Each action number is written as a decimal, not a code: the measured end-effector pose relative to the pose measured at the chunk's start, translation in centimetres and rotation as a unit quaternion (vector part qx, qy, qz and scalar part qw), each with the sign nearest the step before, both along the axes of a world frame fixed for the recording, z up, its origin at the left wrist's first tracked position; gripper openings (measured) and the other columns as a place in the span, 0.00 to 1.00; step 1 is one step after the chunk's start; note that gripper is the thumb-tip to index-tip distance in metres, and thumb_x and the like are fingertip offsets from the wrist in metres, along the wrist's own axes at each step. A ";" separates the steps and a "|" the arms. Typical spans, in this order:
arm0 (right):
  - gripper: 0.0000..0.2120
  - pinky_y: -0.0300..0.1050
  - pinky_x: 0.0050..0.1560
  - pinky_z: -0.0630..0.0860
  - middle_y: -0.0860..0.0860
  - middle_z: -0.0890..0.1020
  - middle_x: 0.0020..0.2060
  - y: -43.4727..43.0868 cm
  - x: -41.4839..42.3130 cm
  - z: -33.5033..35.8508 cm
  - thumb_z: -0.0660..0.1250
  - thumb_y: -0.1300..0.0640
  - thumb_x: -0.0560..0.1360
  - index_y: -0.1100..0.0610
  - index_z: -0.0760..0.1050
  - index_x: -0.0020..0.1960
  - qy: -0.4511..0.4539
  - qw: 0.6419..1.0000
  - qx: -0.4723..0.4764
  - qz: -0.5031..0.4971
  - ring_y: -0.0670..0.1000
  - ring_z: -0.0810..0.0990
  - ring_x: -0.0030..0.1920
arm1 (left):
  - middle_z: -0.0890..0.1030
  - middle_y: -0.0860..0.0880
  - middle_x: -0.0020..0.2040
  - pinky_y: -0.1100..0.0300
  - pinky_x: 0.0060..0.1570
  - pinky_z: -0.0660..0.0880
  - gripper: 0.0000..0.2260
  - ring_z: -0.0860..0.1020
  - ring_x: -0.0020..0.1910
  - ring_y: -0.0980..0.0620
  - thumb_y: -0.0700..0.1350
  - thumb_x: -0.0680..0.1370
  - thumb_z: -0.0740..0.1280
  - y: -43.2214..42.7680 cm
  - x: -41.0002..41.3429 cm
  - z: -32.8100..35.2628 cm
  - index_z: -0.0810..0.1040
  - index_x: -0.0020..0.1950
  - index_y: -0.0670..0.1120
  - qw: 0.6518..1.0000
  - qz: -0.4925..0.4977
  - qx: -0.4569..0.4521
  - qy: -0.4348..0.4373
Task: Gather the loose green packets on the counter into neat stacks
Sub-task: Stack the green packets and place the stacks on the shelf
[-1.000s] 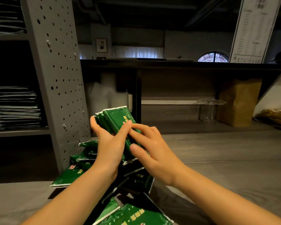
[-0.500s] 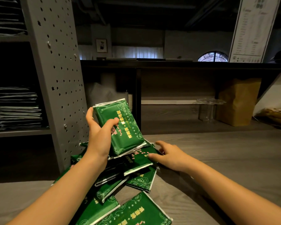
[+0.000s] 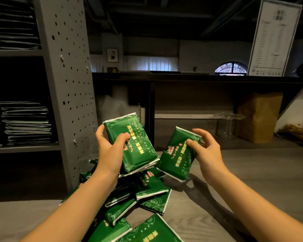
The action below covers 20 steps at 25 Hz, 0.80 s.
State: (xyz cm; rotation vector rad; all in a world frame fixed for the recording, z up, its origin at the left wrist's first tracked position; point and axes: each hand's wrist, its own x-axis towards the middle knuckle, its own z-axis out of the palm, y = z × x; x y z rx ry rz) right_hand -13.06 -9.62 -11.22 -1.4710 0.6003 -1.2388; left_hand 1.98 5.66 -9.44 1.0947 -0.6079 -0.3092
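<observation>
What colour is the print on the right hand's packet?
Yellow lettering, pink emblem, on the glossy green foil packet; head view.

We look through one wide-angle camera worn on the head, facing forward and slightly down across the grey wood-grain table [image 3: 269, 165]. It sits close: the left hand [image 3: 110, 154] and right hand [image 3: 208, 154] fill mid-frame, the glossy green foil packets [image 3: 152, 187] run off the bottom edge, and the grey perforated metal upright [image 3: 68, 84] tilts leftward.

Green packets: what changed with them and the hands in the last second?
The right hand reached down to the pile, gripped one packet and lifted it up beside the stack. The left hand still holds that stack raised; the pile stays on the counter.
</observation>
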 end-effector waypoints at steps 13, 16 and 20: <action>0.20 0.59 0.60 0.74 0.57 0.77 0.57 2.4 -0.2 3.3 0.64 0.55 0.75 0.31 0.69 0.57 -0.034 0.995 -0.069 0.055 0.55 0.77 0.58 | 0.76 0.44 0.51 0.49 0.53 0.75 0.19 0.75 0.48 0.46 0.41 0.76 0.64 -0.4 -1.3 0.7 0.65 0.66 0.49 0.991 -0.064 0.103 -0.051; 0.20 0.62 0.57 0.75 0.59 0.77 0.54 2.9 0.1 4.0 0.62 0.57 0.78 0.35 0.67 0.62 -0.028 0.995 -0.075 0.066 0.58 0.76 0.54 | 0.77 0.44 0.55 0.49 0.55 0.75 0.22 0.76 0.51 0.46 0.42 0.76 0.64 -0.3 -1.3 1.9 0.63 0.69 0.50 0.986 -0.067 0.136 -0.073; 0.21 0.57 0.51 0.80 0.59 0.71 0.65 2.8 -0.3 5.9 0.59 0.62 0.80 0.39 0.65 0.66 -0.029 0.994 -0.092 0.046 0.56 0.79 0.53 | 0.75 0.50 0.48 0.56 0.49 0.75 0.23 0.75 0.46 0.51 0.42 0.77 0.63 0.8 -1.5 4.0 0.60 0.70 0.50 0.981 -0.052 0.149 -0.116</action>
